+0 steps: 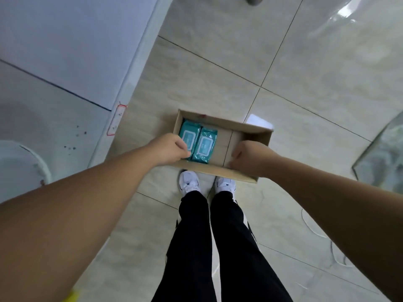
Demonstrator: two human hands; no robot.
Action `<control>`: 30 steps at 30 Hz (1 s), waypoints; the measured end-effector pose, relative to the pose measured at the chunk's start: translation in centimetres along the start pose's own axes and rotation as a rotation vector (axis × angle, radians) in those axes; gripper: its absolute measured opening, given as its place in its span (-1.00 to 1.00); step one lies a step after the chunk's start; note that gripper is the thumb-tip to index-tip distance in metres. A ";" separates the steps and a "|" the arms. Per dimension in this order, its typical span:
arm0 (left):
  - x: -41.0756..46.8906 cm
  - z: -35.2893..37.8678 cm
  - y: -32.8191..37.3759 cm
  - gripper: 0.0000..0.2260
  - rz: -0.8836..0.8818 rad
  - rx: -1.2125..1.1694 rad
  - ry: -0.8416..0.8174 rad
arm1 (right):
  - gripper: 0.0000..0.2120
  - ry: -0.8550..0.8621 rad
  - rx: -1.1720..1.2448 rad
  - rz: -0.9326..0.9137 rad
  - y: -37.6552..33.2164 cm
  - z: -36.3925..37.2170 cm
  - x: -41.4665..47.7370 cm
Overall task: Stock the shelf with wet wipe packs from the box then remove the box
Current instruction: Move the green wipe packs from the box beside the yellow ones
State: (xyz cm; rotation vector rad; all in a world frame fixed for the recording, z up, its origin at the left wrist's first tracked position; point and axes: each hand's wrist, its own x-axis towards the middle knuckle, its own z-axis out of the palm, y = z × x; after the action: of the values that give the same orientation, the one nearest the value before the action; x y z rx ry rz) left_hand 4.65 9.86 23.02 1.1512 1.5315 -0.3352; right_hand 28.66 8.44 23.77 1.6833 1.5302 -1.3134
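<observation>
Hands (169,149) (250,158) gripping box (246,129) near rim, fingers curled, teal wipe packs (197,141) inside

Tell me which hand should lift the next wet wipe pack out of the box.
Left. The left hand is already at the two teal wet wipe packs in the left end of the box, fingers touching the nearer one. The right hand grips the near wall by the bare end.

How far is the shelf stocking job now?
Part of the box is bare, so some packs may be out already. Both hands, left and right, hold its near edge. Two teal packs remain to shelve; then the box goes.
</observation>
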 end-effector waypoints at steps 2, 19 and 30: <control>2.7 1.5 -1.1 -0.86 -0.011 -0.009 -0.011 | -0.62 -0.024 0.001 0.012 0.3 1.7 2.7; 24.6 11.2 -9.2 -0.67 -0.086 -0.102 0.007 | -0.48 -0.049 -0.018 0.003 4.2 10.0 25.8; 32.9 16.0 -13.2 0.05 -0.226 -0.060 0.184 | -0.06 -0.018 -0.015 -0.051 5.6 13.8 35.8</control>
State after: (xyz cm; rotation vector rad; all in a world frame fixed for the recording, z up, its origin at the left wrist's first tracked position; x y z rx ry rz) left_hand 7.36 7.42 -15.64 0.9847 1.8277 -0.3391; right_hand 25.91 11.42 -14.82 1.6290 1.5776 -1.3363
